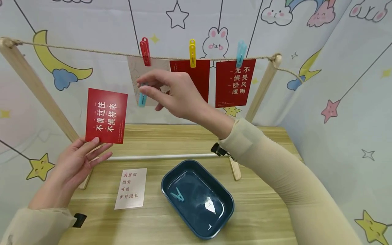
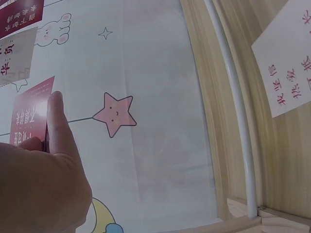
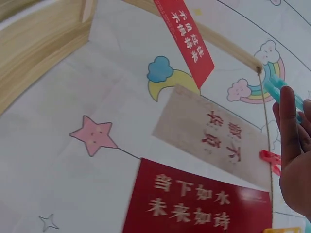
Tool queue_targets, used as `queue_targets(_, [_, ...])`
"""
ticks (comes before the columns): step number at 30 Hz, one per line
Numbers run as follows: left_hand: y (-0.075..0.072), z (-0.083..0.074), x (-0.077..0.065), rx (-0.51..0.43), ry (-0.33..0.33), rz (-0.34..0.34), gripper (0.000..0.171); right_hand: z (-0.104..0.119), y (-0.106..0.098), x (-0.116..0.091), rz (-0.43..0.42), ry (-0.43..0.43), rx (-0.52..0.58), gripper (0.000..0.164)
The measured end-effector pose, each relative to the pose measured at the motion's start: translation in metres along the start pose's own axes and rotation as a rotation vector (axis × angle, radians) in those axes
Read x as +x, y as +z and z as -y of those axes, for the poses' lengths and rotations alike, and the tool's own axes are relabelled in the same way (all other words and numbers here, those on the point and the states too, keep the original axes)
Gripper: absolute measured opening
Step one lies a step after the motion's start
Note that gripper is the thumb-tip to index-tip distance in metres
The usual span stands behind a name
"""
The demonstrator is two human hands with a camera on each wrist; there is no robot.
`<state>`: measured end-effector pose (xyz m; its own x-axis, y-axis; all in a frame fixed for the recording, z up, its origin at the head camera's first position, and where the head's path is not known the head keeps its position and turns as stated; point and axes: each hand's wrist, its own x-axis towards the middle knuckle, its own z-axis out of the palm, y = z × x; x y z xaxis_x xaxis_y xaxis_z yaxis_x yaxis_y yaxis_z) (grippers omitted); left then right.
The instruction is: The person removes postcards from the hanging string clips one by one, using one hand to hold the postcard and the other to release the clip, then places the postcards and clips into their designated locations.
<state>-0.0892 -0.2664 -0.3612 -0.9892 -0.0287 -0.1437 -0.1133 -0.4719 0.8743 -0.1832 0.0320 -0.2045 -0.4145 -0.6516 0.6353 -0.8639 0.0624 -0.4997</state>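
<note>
My left hand (image 1: 76,160) pinches a red card (image 1: 106,115) with white Chinese characters by its bottom edge, holding it up left of the hanging cards. My right hand (image 1: 180,93) grips a light blue clothespin (image 1: 142,99) between thumb and fingers, in front of a hanging pale card (image 1: 133,73). Above runs a twine line (image 1: 101,52). On it a red clothespin (image 1: 145,52) holds the pale card, a yellow clothespin (image 1: 192,54) holds a red card (image 1: 197,80), and another blue clothespin (image 1: 241,54) holds a second red card (image 1: 234,88).
A dark blue tray (image 1: 228,200) on the wooden table (image 1: 260,217) contains one teal clothespin (image 1: 177,195). Left of it lies a white card (image 1: 131,189) with red writing. Wooden posts (image 1: 39,90) support the line, and a white rod (image 1: 137,157) runs low between them.
</note>
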Motion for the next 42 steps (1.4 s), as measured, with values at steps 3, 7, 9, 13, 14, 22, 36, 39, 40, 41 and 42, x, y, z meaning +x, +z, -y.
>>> queue_targets(3, [-0.006,0.007,-0.002,0.014,-0.025,-0.011,0.041,-0.009,0.001,-0.012,-0.014,-0.031,0.002,0.024])
queue_targets(7, [-0.016,0.018,-0.003,-0.01,-0.05,0.0,0.033,-0.018,0.002,-0.025,-0.012,-0.007,0.006,0.023])
queue_targets(9, [-0.02,0.024,-0.004,-0.034,-0.059,0.012,0.026,-0.022,0.003,-0.032,-0.012,0.006,0.012,0.022])
queue_targets(13, [-0.026,0.035,-0.006,-0.043,-0.087,0.029,0.022,-0.029,0.006,-0.045,-0.003,0.064,0.021,0.022])
queue_targets(14, [-0.027,0.038,-0.007,-0.036,-0.097,0.021,0.023,-0.031,0.007,-0.048,0.002,0.083,0.022,0.022])
queue_targets(22, [-0.035,0.06,-0.014,-0.003,-0.177,-0.064,0.032,-0.049,0.015,-0.07,0.044,0.188,0.05,0.022])
queue_targets(36, [-0.042,0.091,-0.024,-0.014,-0.255,-0.093,0.021,-0.074,0.03,-0.106,0.101,0.286,0.074,0.02])
queue_targets(39, [-0.044,0.096,-0.027,-0.016,-0.27,-0.106,0.02,-0.08,0.035,-0.117,0.116,0.301,0.083,0.019])
queue_targets(40, [-0.044,0.098,-0.029,-0.011,-0.273,-0.109,0.021,-0.082,0.036,-0.12,0.121,0.304,0.083,0.019])
queue_targets(41, [-0.045,0.1,-0.03,-0.011,-0.279,-0.115,0.021,-0.084,0.038,-0.124,0.126,0.309,0.089,0.019])
queue_targets(42, [-0.045,0.101,-0.031,-0.007,-0.283,-0.119,0.022,-0.086,0.04,-0.127,0.13,0.314,0.095,0.019])
